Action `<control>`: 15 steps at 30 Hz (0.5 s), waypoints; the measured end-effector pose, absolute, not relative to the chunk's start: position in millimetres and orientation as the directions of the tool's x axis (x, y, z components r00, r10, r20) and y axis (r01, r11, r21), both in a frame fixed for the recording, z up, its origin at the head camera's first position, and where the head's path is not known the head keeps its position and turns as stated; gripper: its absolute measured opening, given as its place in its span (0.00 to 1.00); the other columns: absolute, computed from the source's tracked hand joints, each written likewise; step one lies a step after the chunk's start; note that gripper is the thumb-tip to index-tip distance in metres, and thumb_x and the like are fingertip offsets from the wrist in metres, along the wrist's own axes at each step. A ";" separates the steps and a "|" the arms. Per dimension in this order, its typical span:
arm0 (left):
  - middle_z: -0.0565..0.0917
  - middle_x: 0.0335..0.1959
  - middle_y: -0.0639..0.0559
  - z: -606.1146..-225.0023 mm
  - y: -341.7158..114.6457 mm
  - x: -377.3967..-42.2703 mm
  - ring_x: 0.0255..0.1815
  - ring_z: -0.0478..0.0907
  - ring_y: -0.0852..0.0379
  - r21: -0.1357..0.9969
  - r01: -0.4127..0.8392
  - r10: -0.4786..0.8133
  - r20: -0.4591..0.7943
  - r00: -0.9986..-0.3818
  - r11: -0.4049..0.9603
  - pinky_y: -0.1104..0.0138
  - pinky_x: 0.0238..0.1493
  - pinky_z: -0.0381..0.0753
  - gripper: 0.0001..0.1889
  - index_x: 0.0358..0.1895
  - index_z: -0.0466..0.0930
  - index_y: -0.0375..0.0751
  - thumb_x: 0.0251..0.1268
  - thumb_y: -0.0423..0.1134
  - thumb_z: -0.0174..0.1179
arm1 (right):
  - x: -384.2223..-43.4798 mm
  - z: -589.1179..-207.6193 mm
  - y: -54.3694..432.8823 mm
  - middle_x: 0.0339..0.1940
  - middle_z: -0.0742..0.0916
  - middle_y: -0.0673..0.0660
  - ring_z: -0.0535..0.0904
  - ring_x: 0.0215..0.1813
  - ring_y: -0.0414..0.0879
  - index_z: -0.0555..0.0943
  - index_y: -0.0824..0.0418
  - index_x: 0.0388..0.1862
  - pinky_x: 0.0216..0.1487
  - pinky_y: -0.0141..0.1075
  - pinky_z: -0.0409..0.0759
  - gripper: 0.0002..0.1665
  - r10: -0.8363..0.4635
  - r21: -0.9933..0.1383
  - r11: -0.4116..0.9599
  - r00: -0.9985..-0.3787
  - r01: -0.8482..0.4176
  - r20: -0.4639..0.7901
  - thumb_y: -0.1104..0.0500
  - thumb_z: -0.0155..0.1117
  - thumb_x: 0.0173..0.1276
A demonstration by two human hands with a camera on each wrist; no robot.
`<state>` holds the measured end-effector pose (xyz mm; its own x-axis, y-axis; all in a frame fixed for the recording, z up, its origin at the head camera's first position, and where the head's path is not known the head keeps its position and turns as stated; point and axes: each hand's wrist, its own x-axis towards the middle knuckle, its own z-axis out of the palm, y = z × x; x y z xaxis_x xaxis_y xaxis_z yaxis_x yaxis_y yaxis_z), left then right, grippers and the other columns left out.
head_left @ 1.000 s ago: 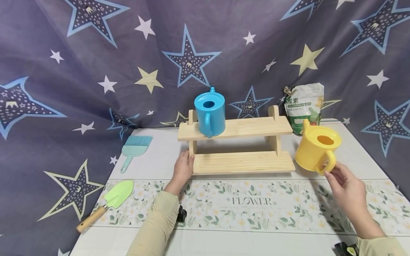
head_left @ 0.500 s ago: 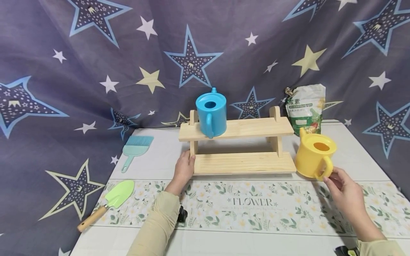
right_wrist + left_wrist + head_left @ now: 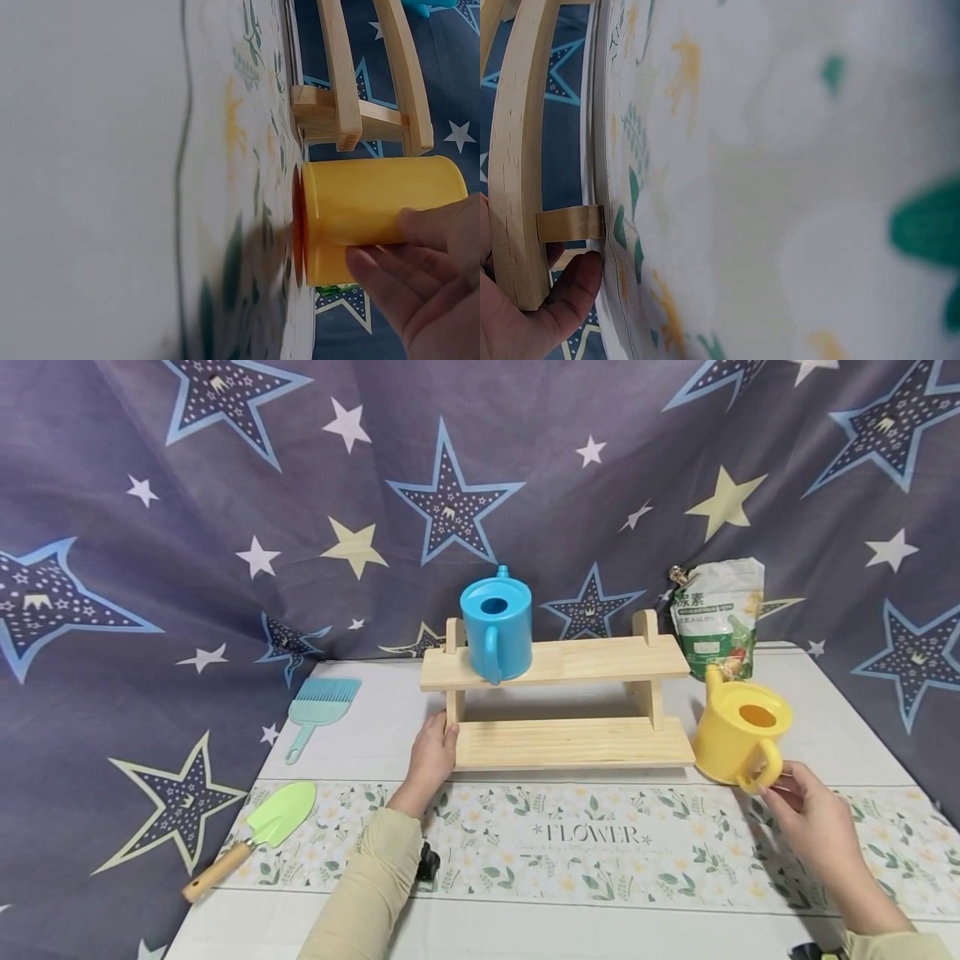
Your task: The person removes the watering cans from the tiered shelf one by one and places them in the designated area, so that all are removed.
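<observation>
A two-tier wooden shelf stands on the table. My left hand grips the left end of its lower board; in the left wrist view the thumb lies under the board. On the upper board, near the left end, sits a blue watering can. To the right of the shelf is a yellow watering can, spout pointing away. My right hand pinches its handle. Seen from the right wrist, the can's base is very close to the tabletop; I cannot tell whether it touches.
A white and green bag with a clip stands behind the yellow can. At the left lie a teal brush and a green trowel with a wooden handle. A floral strip crosses the table. Starry cloth hangs behind.
The yellow watering can has come down toward the table beside the shelf, held by the right hand. My left hand has stayed on the shelf, and the blue can has kept its place.
</observation>
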<state>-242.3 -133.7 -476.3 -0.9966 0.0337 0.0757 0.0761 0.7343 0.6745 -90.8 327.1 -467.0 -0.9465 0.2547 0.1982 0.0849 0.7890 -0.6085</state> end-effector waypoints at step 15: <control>0.72 0.61 0.36 -477.6 -134.5 -241.9 0.64 0.70 0.40 0.681 0.078 0.032 0.079 -0.996 0.728 0.50 0.67 0.68 0.24 0.69 0.64 0.29 0.78 0.41 0.45 | -85.4 -456.6 328.1 0.50 0.82 0.76 0.86 0.43 0.51 0.72 0.73 0.58 0.32 0.27 0.84 0.26 0.291 -0.635 0.769 -0.926 0.076 0.240 0.62 0.69 0.66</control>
